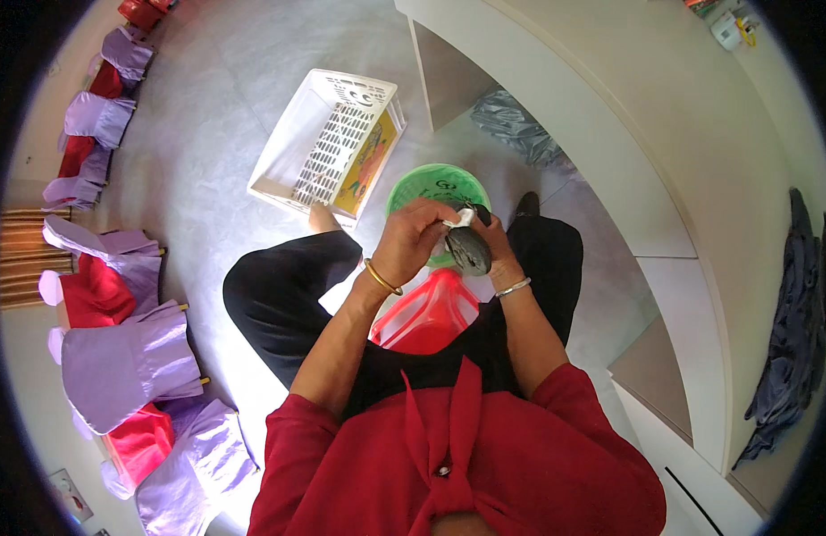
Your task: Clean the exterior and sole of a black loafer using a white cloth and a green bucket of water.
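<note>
Both hands meet over a green plastic bucket between my knees. My right hand grips a dark grey, rounded object from its right side; I cannot tell its kind. Between the bent fingers of my left hand is a small white, soft-looking piece, touching the top of the grey object. A black part of something shows beside my right fingers. The hands hide much of the bucket's inside. Below them, a red plastic stool shows between my black trouser legs.
A white plastic crate with slotted sides stands on the grey floor ahead left. A black plastic bag lies under the curved white counter to the right. Chairs with lilac covers line the left. Dark cloth lies far right.
</note>
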Action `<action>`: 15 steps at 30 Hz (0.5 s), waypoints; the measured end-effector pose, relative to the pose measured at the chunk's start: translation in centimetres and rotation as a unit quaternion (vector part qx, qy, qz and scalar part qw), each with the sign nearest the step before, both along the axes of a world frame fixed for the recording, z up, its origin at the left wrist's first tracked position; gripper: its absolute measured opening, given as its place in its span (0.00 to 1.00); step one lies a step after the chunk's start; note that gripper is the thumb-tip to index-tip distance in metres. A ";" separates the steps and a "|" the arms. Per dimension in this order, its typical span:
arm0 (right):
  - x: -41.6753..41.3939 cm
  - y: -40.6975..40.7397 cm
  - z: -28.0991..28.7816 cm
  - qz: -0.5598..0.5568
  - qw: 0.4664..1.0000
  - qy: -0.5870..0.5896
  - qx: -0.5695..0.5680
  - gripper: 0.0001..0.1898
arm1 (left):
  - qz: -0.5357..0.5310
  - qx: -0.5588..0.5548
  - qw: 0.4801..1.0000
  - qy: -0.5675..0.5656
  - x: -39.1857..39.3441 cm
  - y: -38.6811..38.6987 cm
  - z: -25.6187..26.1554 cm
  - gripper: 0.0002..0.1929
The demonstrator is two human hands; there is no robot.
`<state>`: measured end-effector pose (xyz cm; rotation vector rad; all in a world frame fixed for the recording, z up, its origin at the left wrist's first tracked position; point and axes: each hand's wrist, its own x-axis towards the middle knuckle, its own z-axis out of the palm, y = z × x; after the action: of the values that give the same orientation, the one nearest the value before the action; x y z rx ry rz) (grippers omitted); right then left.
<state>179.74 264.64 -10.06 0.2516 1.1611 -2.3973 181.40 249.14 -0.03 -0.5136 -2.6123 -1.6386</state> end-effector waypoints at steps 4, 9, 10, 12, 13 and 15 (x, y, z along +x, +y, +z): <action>-0.1 -0.1 -0.7 -0.023 0.999 -0.029 0.016 0.18 | -0.065 -0.021 0.997 0.042 0.0 0.2 1.1 0.10; -0.5 -0.4 -2.2 -0.039 0.998 -0.031 0.043 0.18 | -0.111 -0.071 0.990 0.049 0.3 0.0 1.9 0.10; -0.7 -0.3 -2.2 -0.062 0.996 -0.041 0.048 0.18 | -0.124 -0.088 0.986 0.074 0.5 0.1 1.9 0.10; -1.1 -0.1 -2.0 -0.106 0.991 -0.059 0.056 0.17 | -0.128 -0.120 0.981 0.085 1.5 0.6 1.0 0.11; -1.2 -0.1 -1.9 -0.106 0.991 -0.058 0.055 0.17 | -0.130 -0.151 0.975 0.097 1.8 0.7 0.4 0.11; -1.1 0.0 -1.8 -0.157 0.985 -0.066 0.032 0.16 | -0.116 -0.108 0.981 0.110 1.7 -0.1 -0.8 0.10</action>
<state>178.62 264.65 -11.81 0.6498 1.2137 -2.5637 183.09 249.04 -0.87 -0.9816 -2.6558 -1.2619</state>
